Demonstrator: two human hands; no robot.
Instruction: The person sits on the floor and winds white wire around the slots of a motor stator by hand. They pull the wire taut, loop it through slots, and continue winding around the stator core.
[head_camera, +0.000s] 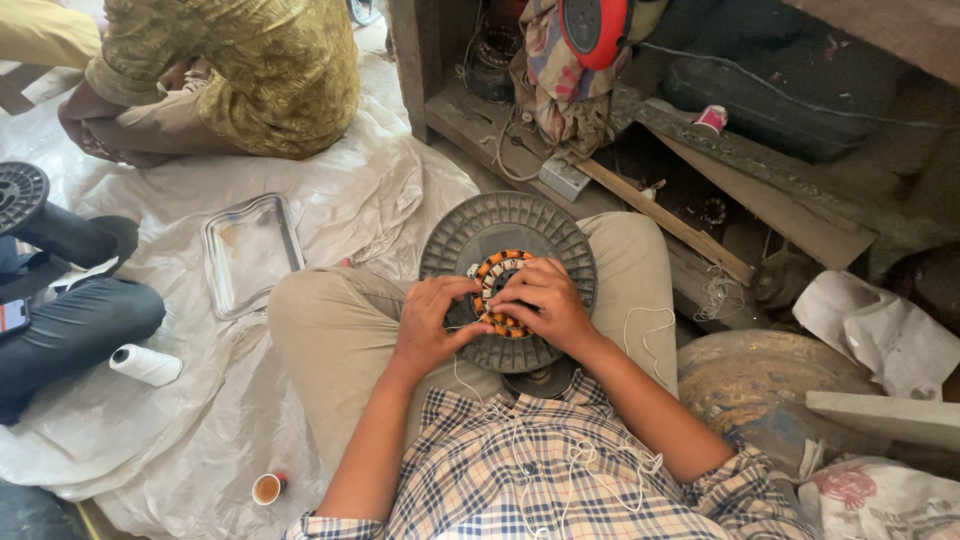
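Copper-wound stator ring (497, 290) sits in the middle of a grey ribbed motor disc (507, 280), propped on the person's lap between both thighs. Both hands are right on it: the left hand (432, 320) presses fingertips against the ring's near left edge, and the right hand (545, 305) curls over its right side, pinching at the windings. That disc looks stiff and hefty, best gripped by its rim, while the thin wire seems delicate.
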